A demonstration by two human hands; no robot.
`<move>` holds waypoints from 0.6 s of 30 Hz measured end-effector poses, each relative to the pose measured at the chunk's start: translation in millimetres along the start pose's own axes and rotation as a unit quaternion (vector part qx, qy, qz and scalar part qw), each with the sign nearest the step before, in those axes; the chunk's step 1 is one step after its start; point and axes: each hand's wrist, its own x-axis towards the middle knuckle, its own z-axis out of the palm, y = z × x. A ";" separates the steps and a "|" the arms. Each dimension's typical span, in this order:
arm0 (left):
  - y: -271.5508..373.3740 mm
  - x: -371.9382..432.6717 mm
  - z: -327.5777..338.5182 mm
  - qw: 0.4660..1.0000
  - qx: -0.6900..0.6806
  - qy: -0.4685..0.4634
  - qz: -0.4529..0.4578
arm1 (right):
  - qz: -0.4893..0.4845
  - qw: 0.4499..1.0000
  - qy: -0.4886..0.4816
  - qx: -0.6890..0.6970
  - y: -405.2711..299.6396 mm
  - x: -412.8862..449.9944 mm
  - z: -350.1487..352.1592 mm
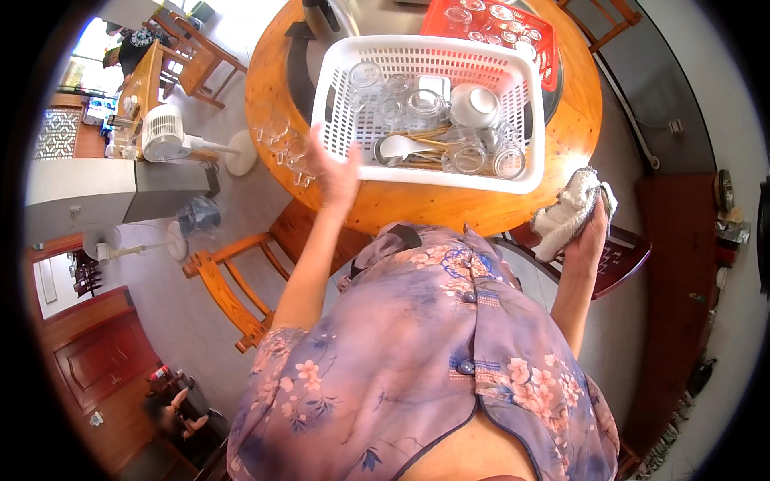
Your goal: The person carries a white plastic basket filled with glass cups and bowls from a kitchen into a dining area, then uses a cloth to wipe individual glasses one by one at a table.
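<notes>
A white plastic basket (433, 174) with perforated walls stands on a round wooden table (415, 207). In it lie several clear glass cups (469, 157), a white bowl (475, 105), a white spoon (404, 146), wooden chopsticks (430, 131) and a small white square dish (432, 90). My left hand (334, 171) is at the basket's near left corner, fingers apart; whether it touches the rim I cannot tell. My right hand (592, 231) holds a grey-white cloth (565, 213) beside the table's right edge. Several glass cups (286, 144) stand on the table left of my left hand.
Behind the basket, a red plastic basket (548, 54) holds upturned glasses, and a metal kettle (331, 21) stands at the back left. Wooden chairs (231, 294) are close to the table. White fans (163, 133) stand to the left. People sit farther off.
</notes>
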 end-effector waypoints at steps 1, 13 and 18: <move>34.2 1.2 16.9 0.983 -0.136 -0.082 -0.092 | 0.000 1.000 0.001 0.005 -6.6 3.2 -1.9; 181.9 -4.7 157.1 0.875 0.170 -0.452 0.015 | -0.003 0.998 0.028 0.050 -57.2 27.2 -45.2; 192.7 -9.8 184.8 0.856 0.216 -0.470 -0.019 | 0.013 0.996 0.030 0.088 -68.3 49.0 -83.1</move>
